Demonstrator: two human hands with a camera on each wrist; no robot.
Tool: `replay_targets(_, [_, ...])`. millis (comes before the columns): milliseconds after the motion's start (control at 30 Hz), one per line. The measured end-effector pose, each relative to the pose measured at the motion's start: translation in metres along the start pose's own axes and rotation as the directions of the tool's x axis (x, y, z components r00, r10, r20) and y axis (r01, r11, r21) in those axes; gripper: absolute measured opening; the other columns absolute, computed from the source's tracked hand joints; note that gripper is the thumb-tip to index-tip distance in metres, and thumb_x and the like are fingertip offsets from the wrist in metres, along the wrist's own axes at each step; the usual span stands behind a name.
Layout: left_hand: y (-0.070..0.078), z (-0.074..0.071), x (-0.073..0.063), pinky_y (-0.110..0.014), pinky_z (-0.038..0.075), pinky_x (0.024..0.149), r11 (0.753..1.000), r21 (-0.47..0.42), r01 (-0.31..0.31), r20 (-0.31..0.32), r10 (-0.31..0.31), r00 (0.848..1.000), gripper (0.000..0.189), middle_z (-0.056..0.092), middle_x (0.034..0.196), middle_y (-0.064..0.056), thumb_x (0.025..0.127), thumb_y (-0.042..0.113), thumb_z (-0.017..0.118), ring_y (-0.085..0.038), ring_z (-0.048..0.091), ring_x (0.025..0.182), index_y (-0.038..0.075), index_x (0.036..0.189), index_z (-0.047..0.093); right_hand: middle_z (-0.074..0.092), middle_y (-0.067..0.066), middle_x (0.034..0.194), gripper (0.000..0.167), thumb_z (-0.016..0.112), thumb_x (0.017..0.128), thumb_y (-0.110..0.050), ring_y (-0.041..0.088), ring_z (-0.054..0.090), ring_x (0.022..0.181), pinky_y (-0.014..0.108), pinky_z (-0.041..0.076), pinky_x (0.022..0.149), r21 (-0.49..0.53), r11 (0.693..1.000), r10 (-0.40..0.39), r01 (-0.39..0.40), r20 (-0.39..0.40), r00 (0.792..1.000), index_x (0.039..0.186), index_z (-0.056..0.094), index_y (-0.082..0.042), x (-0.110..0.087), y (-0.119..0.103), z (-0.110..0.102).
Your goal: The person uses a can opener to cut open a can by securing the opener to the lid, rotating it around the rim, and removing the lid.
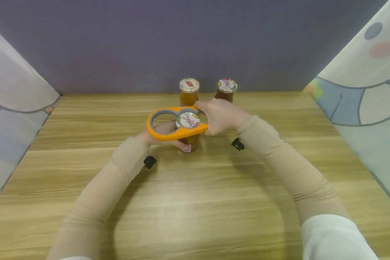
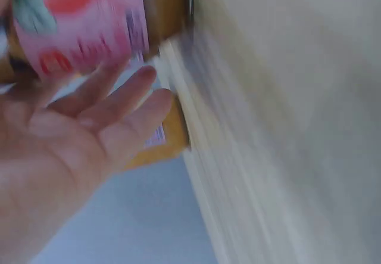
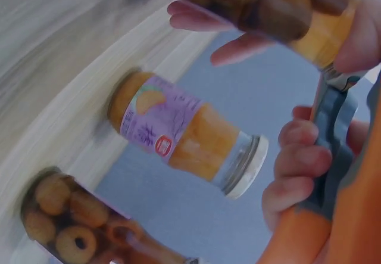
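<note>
In the head view, a glass fruit jar point(image 1: 193, 142) with a printed lid point(image 1: 188, 121) stands upright mid-table. My left hand point(image 1: 167, 129) holds it from the left, thumb in front and fingers behind. Its pink label point(image 2: 89, 19) shows above those fingers in the left wrist view, and brownish round fruit point(image 3: 277, 14) shows inside it in the right wrist view. My right hand point(image 1: 221, 116) grips one end of an orange jar opener point(image 1: 164, 137) with grey inner edges. The opener lies level around the lid, its larger ring out over my left hand.
Behind stand two more sealed jars: one with orange fruit and a purple label point(image 3: 158, 118), the other with brown fruit point(image 3: 65, 216). A dark wall point(image 1: 133, 47) rises at the back edge of the wooden table point(image 1: 195, 209). Patterned panels point(image 1: 370, 101) flank both sides.
</note>
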State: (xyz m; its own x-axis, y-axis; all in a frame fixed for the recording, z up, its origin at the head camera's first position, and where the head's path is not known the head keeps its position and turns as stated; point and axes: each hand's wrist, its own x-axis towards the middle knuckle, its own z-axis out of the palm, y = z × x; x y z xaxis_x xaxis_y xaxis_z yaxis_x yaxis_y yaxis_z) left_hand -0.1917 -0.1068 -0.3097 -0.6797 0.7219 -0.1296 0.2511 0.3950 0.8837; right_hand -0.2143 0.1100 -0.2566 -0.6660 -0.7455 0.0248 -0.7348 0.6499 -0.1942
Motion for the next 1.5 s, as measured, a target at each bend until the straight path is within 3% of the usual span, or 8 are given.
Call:
replay_targets(167, [-0.002, 0.006, 0.001, -0.038, 0.034, 0.108, 1.000, 0.016, 0.003, -0.076, -0.002, 0.997, 0.072, 0.050, 0.137, -0.004, 0.078, 0.013, 0.077, -0.019, 0.049, 0.119, 0.012, 0.141, 0.041, 0.065, 0.003, 0.091, 0.053, 0.074, 0.068, -0.030, 0.020, 0.058, 0.070, 0.036, 0.052, 0.067, 0.024, 0.997, 0.080, -0.079, -0.015, 0.997, 0.112, 0.054, -0.010, -0.003, -0.008, 0.000])
replay_targets(333, [0.000, 0.018, 0.006, -0.039, 0.032, 0.111, 0.997, -0.025, 0.068, -0.222, -0.072, 0.972, 0.074, 0.047, 0.142, -0.005, 0.078, 0.020, 0.077, -0.020, 0.043, 0.130, 0.012, 0.142, 0.040, 0.066, 0.001, 0.103, 0.057, 0.072, 0.069, -0.038, 0.018, 0.060, 0.078, 0.036, 0.053, 0.074, 0.045, 0.989, 0.144, -0.142, -0.028, 0.989, 0.116, 0.055, -0.011, -0.004, -0.014, 0.001])
replay_targets(433, [0.000, 0.022, 0.008, -0.037, 0.035, 0.109, 0.997, -0.061, 0.055, -0.285, -0.071, 0.956, 0.070, 0.052, 0.136, -0.007, 0.076, 0.017, 0.078, -0.021, 0.047, 0.125, 0.009, 0.137, 0.044, 0.066, 0.001, 0.105, 0.057, 0.072, 0.069, -0.037, 0.018, 0.060, 0.080, 0.036, 0.053, 0.075, 0.044, 0.986, 0.165, -0.163, -0.030, 0.986, 0.116, 0.055, -0.011, -0.004, -0.016, 0.001])
replay_targets(567, [-0.001, 0.024, 0.009, -0.035, 0.039, 0.106, 0.996, -0.080, 0.048, -0.317, -0.071, 0.946, 0.068, 0.057, 0.130, -0.006, 0.074, 0.015, 0.080, -0.020, 0.052, 0.119, 0.009, 0.134, 0.048, 0.066, 0.002, 0.103, 0.056, 0.072, 0.069, -0.037, 0.018, 0.060, 0.080, 0.037, 0.053, 0.076, 0.048, 0.984, 0.175, -0.174, -0.021, 0.984, 0.115, 0.055, -0.011, -0.005, -0.016, 0.002])
replay_targets(733, [-0.001, 0.020, 0.009, -0.035, 0.041, 0.103, 0.997, -0.014, 0.082, -0.327, -0.082, 0.941, 0.070, 0.059, 0.128, -0.004, 0.071, 0.020, 0.083, -0.018, 0.054, 0.117, 0.011, 0.132, 0.050, 0.066, 0.003, 0.096, 0.054, 0.072, 0.068, -0.031, 0.020, 0.058, 0.073, 0.036, 0.053, 0.072, 0.039, 0.989, 0.140, -0.139, -0.025, 0.990, 0.113, 0.054, -0.009, -0.005, -0.014, 0.003])
replay_targets(1033, [-0.005, 0.010, 0.013, -0.035, 0.040, 0.103, 0.996, 0.027, 0.079, -0.291, -0.068, 0.954, 0.070, 0.060, 0.126, -0.002, 0.069, 0.021, 0.085, -0.017, 0.053, 0.113, 0.012, 0.130, 0.052, 0.063, 0.003, 0.089, 0.051, 0.073, 0.065, -0.028, 0.020, 0.057, 0.072, 0.034, 0.051, 0.068, 0.019, 0.996, 0.089, -0.088, -0.034, 0.995, 0.108, 0.054, -0.008, 0.000, -0.007, 0.001])
replay_targets(1467, [-0.010, 0.000, 0.021, -0.032, 0.053, 0.085, 0.999, 0.015, 0.033, -0.209, -0.029, 0.977, 0.062, 0.066, 0.115, -0.012, 0.073, 0.015, 0.082, -0.021, 0.066, 0.092, 0.008, 0.128, 0.054, 0.061, 0.004, 0.080, 0.049, 0.072, 0.061, -0.022, 0.019, 0.053, 0.065, 0.034, 0.047, 0.061, 0.014, 0.999, 0.035, -0.035, -0.048, 0.998, 0.105, 0.054, -0.007, 0.009, 0.007, 0.003])
replay_targets(1500, [-0.011, -0.001, 0.021, -0.031, 0.051, 0.089, 0.999, 0.022, 0.025, -0.209, -0.020, 0.978, 0.063, 0.065, 0.117, -0.011, 0.073, 0.014, 0.082, -0.019, 0.064, 0.098, 0.008, 0.129, 0.054, 0.061, 0.004, 0.080, 0.049, 0.072, 0.061, -0.021, 0.019, 0.052, 0.064, 0.033, 0.046, 0.061, 0.014, 0.999, 0.032, -0.031, -0.051, 0.998, 0.104, 0.054, -0.007, 0.009, 0.007, 0.003])
